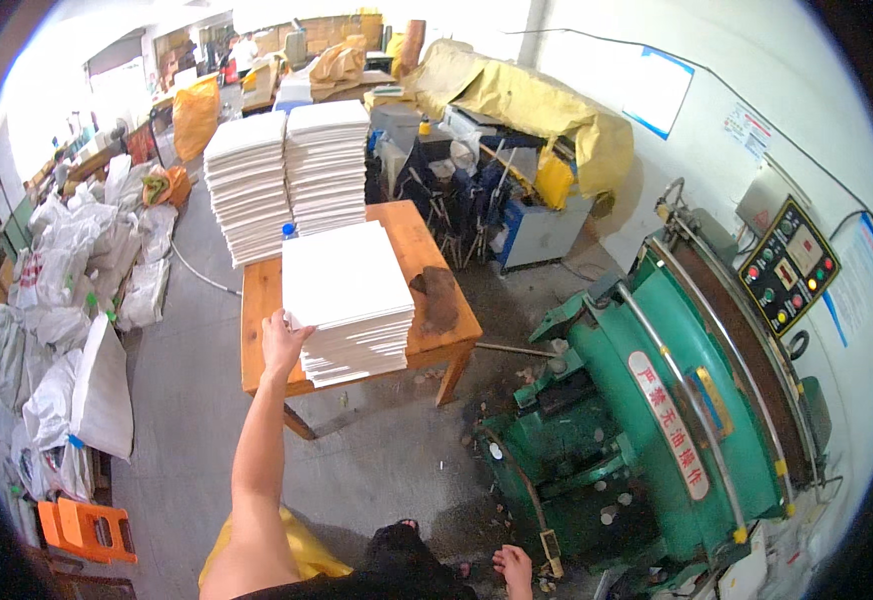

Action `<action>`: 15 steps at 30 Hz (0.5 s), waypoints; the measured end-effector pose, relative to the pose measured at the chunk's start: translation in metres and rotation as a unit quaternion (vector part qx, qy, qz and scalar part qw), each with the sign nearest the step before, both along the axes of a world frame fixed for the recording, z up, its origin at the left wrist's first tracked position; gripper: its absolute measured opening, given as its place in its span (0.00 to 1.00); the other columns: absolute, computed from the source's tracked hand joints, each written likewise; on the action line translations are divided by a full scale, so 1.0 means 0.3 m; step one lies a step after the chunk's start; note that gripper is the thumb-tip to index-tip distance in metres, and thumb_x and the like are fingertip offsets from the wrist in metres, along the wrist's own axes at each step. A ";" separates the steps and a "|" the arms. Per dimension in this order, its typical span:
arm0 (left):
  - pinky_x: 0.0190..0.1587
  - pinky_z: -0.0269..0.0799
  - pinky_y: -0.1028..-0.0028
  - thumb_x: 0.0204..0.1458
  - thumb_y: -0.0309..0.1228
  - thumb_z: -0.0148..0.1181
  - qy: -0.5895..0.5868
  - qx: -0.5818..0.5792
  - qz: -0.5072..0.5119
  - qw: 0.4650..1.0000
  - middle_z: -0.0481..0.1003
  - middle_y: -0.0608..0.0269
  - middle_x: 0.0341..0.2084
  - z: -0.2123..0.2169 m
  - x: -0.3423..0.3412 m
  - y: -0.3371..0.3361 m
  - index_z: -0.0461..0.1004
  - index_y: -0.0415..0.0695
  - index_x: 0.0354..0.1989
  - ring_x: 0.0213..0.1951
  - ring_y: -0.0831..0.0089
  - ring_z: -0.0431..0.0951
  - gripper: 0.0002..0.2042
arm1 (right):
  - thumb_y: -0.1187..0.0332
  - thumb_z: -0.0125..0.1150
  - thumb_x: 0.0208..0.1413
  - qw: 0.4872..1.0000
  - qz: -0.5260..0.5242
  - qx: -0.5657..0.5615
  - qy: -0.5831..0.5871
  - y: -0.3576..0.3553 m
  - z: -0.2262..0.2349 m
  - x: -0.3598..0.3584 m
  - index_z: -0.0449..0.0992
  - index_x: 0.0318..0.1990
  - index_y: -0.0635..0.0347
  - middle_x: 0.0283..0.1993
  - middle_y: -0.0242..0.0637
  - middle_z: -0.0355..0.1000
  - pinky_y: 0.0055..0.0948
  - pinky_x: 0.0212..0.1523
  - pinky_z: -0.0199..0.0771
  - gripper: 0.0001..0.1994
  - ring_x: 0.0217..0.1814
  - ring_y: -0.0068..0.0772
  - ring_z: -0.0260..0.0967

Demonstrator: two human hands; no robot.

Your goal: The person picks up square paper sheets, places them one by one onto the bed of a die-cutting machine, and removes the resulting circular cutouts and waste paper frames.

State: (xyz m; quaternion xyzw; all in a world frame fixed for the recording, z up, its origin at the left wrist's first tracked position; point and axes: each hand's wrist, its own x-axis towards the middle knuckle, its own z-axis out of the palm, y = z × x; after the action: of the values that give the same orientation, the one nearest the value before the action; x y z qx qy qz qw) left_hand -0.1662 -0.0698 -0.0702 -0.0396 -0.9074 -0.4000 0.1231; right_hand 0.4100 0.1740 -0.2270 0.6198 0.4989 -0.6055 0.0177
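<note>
A stack of white sheets (pixel 347 275) with layered edges stands on a wooden table (pixel 444 350). My left hand (pixel 285 342) reaches forward to the stack's near left corner, its fingers along the side and its thumb across the front edge. How many sheets it grips I cannot make out. My right hand (pixel 513 570) hangs low by my body near the green machine, holding nothing, its fingers loosely bent and apart. Behind the near stack rise two taller white stacks (pixel 247 190). A blue bottle cap (pixel 289 231) peeks out between the stacks.
On the right stands a large green machine (pixel 647 400) with a button panel (pixel 789 266) above it. White sacks (pixel 77 260) pile up at the left, near an orange plastic stool (pixel 87 530). A yellow cover (pixel 537 100) drapes over equipment at the back. Scraps litter the floor by the machine.
</note>
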 end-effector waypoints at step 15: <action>0.34 0.67 0.74 0.50 0.34 0.61 -0.158 0.328 0.040 0.930 0.74 0.69 0.29 -0.035 -0.144 -0.205 0.77 0.40 0.37 0.33 0.79 0.71 0.11 | 0.62 0.53 0.61 0.937 0.277 0.165 0.133 -0.131 -0.380 0.217 0.73 0.49 0.59 0.40 0.42 0.74 0.37 0.44 0.73 0.14 0.43 0.38 0.72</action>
State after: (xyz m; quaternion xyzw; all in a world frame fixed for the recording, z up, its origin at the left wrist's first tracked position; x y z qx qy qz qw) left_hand -0.2094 -0.1313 -0.0807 0.1025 -0.7339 -0.6715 0.0002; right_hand 0.4750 0.1345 -0.3409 0.3652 0.7412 -0.5630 0.0158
